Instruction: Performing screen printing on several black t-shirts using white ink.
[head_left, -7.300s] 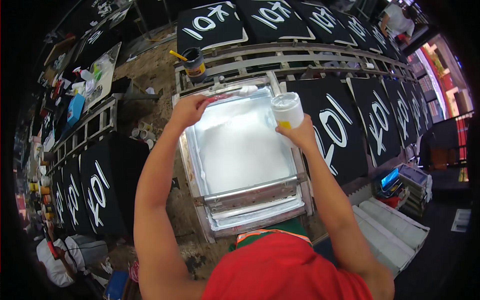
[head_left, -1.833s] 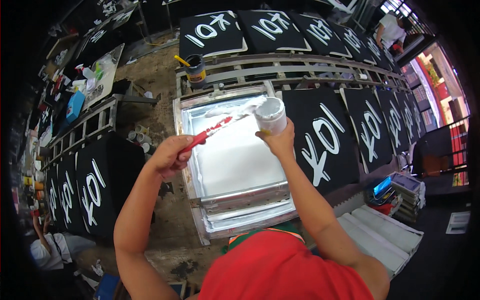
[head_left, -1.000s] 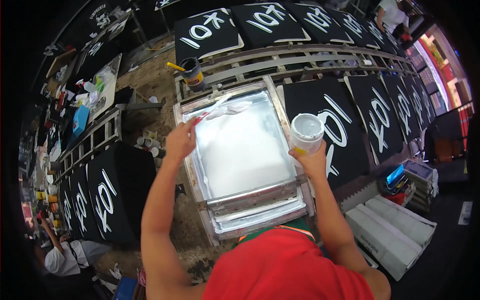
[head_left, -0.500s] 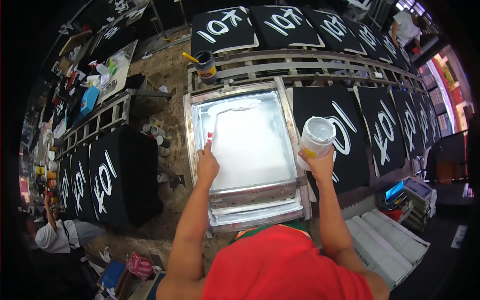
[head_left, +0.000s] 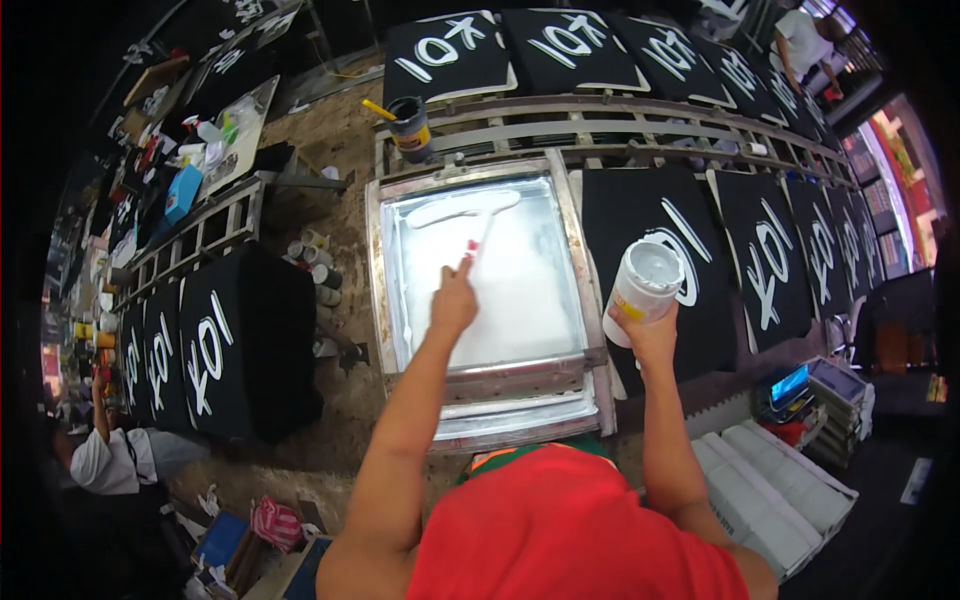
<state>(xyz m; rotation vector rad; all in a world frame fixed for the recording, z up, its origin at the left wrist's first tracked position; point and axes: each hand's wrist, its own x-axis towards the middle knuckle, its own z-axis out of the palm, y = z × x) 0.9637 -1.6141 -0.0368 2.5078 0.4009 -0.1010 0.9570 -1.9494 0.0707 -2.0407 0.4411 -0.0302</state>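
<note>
My left hand point(head_left: 455, 302) is closed around a thin spatula point(head_left: 484, 232) with red and white marks on its handle. Its far end lies at a thick strip of white ink point(head_left: 440, 208) along the far side of a framed printing screen point(head_left: 376, 270). The screen is in front of me, its mesh pale with white ink. To the right of the frame, my right hand point(head_left: 650, 332) grips a clear plastic jar point(head_left: 634, 295) of white ink, tilted with its open mouth away from me. The jar hangs over a black printed panel point(head_left: 655, 220).
More black panels with white lettering point(head_left: 765, 260) lie in rows right, far and left. A dark ink tub point(head_left: 410, 135) with a yellow stick stands beyond the screen. Metal rails point(head_left: 600, 130) run behind it. White boxes point(head_left: 765, 490) are stacked near right. Other people are far right and left.
My left hand and the spatula have moved right and a little away from me. The ink strip reaches farther left. The jar has shifted slightly right and nearer.
</note>
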